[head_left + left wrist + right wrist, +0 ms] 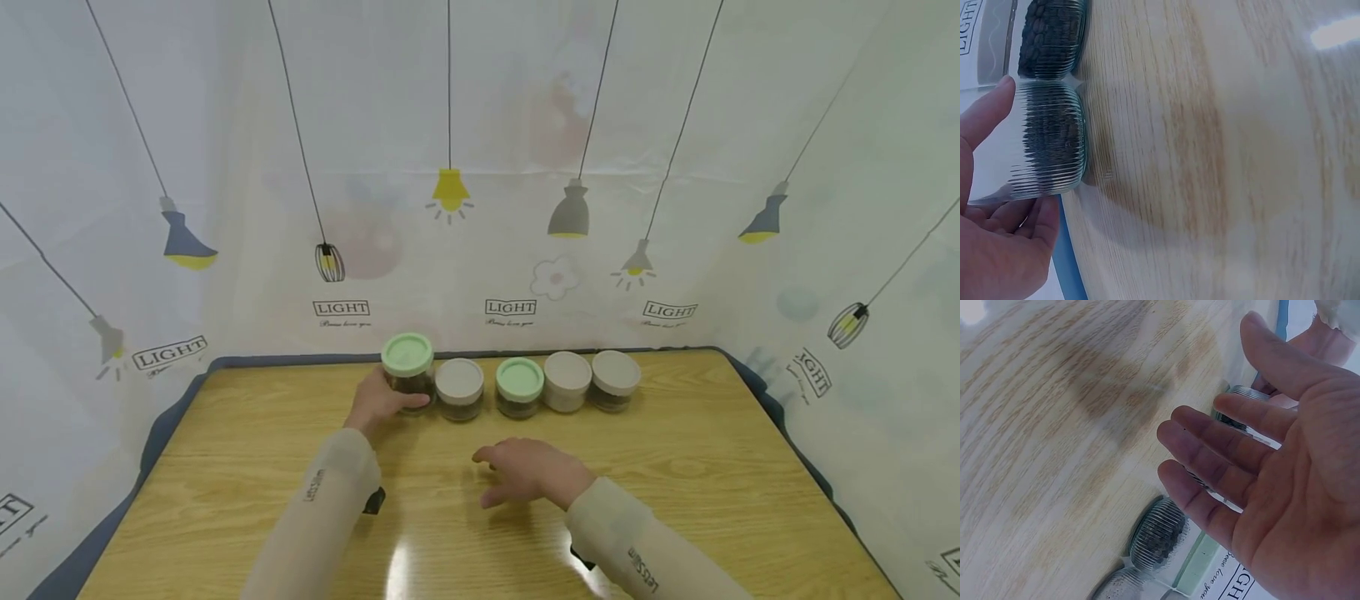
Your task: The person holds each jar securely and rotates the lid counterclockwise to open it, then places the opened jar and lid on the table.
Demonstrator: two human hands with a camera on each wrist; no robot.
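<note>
At the left end of a row of lidded glass jars stands the tallest one, a green-lidded jar (408, 355) with dark contents. My left hand (378, 403) grips its side, thumb across the front; in the left wrist view the ribbed jar (1054, 140) sits between thumb and fingers, its base at the tabletop. Close on its right is a white-lidded jar (460, 382) with dark contents. My right hand (531, 472) hovers over the table in front of the row, holding nothing; its fingers (1210, 447) are spread and slightly bent in the right wrist view.
Farther right in the row stand a shorter green-lidded jar (519, 380), a white-lidded jar with pale contents (567, 383) and a white-lidded jar with dark contents (616, 375). The wooden table (697, 467) meets a lamp-printed curtain (495, 258) behind.
</note>
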